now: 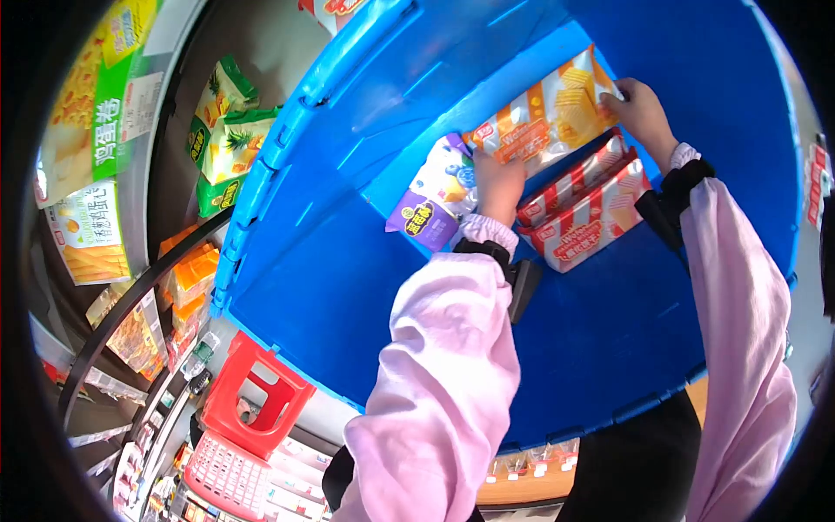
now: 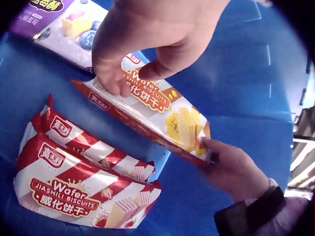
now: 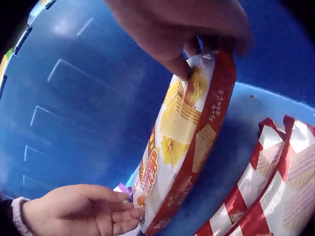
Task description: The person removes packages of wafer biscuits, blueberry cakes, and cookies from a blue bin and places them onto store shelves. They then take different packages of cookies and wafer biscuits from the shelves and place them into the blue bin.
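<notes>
An orange-and-white wafer pack (image 1: 570, 100) is held between both hands over the blue crate's floor. The right hand (image 1: 642, 115) pinches its right end; in the right wrist view, thumb and fingers of that hand (image 3: 197, 29) grip the top end. At the other end is the left hand (image 1: 500, 184), its thumb and fingertips on the pack (image 2: 147, 93) in the left wrist view. In the right wrist view the left fingers look fairly straight against the pack. Two red-and-white wafer packs (image 1: 584, 217) stand side by side nearer the body. A purple blueberry pack (image 1: 432, 193) lies left of the left hand.
The blue crate's wall (image 1: 348, 130) surrounds the packs. Left of it are shelves with green pineapple packs (image 1: 228, 139) and orange packs (image 1: 190, 277). A red basket (image 1: 228, 478) and a red stool-like item (image 1: 257, 391) stand at lower left.
</notes>
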### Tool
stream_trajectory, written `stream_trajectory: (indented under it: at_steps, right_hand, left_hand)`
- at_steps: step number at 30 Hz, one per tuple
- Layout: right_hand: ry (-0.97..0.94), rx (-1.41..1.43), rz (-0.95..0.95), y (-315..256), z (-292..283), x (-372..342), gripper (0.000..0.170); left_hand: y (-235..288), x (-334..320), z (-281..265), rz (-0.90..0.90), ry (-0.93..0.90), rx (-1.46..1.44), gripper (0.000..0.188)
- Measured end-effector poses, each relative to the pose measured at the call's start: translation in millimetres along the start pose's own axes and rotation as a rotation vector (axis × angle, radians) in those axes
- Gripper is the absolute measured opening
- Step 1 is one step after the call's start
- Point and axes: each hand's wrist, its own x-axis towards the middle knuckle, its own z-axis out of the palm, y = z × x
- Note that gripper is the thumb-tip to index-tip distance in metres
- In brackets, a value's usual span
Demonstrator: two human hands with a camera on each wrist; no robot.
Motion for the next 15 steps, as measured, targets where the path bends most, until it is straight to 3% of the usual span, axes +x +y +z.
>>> stream_trajectory:
  at_steps: [2,5,8,15]
  right_hand:
    - [0.111,-0.002,-0.090,-3,-14,-13,0.026]
    - [0.100,0.063,-0.078,-39,-56,-51,0.020]
    - [0.159,-0.044,-0.173,-61,-99,-97,0.017]
    - [-0.037,0.268,-0.085,-95,-165,-211,0.016]
  left_hand:
    - [48,-37,-5,-0.158,-0.133,-0.179,0.030]
    - [61,-68,-6,-0.190,-0.137,-0.305,0.032]
    - [83,-108,-17,-0.284,-0.161,-0.315,0.029]
    - [106,-197,-59,-0.363,-0.229,-0.279,0.015]
